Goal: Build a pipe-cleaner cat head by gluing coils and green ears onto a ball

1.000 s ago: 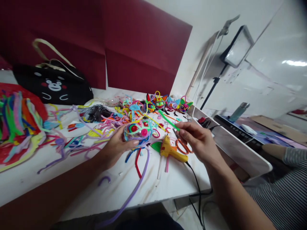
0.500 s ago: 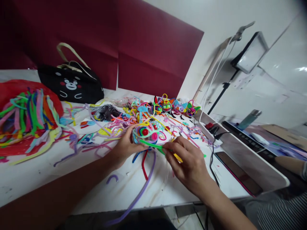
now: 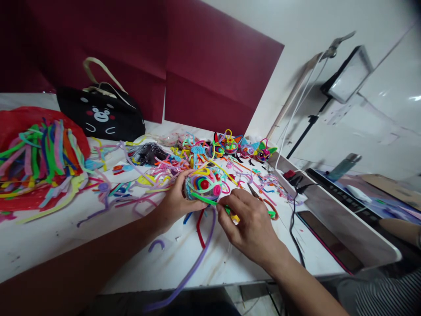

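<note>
My left hand (image 3: 176, 197) is closed around the left side of a colourful pipe-cleaner figure (image 3: 204, 184), which has red and pink round spots and curled strips on its front. A bright green pipe cleaner (image 3: 205, 199) crosses the lower front of the figure. Its right part is pinched between the thumb and fingers of my right hand (image 3: 245, 219). Something yellow shows just under those fingers, too covered to name. Partly behind my right hand lie scissors (image 3: 268, 206). A long purple pipe cleaner (image 3: 195, 267) hangs over the table's front edge.
Loose pipe cleaners cover the middle of the table (image 3: 131, 259). A red bag (image 3: 74, 123) of pipe-cleaner strips lies at left, near a black bag (image 3: 101, 112). Several finished figures (image 3: 231, 144) stand behind. At right are a phone (image 3: 329, 241), a cable (image 3: 292, 219) and another person's arm (image 3: 399, 230).
My right hand has shifted slightly left and turned, still pinching the green pipe cleaner. More of the scissors shows behind it. The whole view has moved a little.
</note>
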`<act>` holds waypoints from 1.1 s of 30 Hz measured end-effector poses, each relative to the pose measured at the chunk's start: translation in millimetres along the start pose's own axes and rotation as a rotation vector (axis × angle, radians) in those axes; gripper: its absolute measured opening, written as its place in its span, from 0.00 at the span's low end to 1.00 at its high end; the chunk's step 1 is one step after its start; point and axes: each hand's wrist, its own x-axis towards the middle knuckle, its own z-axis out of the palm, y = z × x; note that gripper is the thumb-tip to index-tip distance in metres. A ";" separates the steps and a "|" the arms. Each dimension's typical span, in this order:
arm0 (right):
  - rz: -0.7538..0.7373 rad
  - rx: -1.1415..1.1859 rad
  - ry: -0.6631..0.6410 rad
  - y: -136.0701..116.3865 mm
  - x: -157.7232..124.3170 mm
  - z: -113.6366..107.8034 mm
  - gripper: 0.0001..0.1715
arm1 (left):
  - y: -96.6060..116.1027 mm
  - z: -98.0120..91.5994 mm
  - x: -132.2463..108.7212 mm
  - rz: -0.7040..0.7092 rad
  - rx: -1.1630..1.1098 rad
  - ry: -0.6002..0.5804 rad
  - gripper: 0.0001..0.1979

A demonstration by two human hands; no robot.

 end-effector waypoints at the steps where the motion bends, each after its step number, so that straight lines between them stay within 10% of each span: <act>1: 0.003 0.000 0.001 0.0 0.7 0.7 0.11 | 0.9 0.3 -0.4 -0.002 0.000 0.000 0.46; 33: 0.130 -0.068 -0.075 -0.1 8.4 2.9 0.10 | -0.5 -3.1 -3.1 -0.002 -0.147 -0.168 0.47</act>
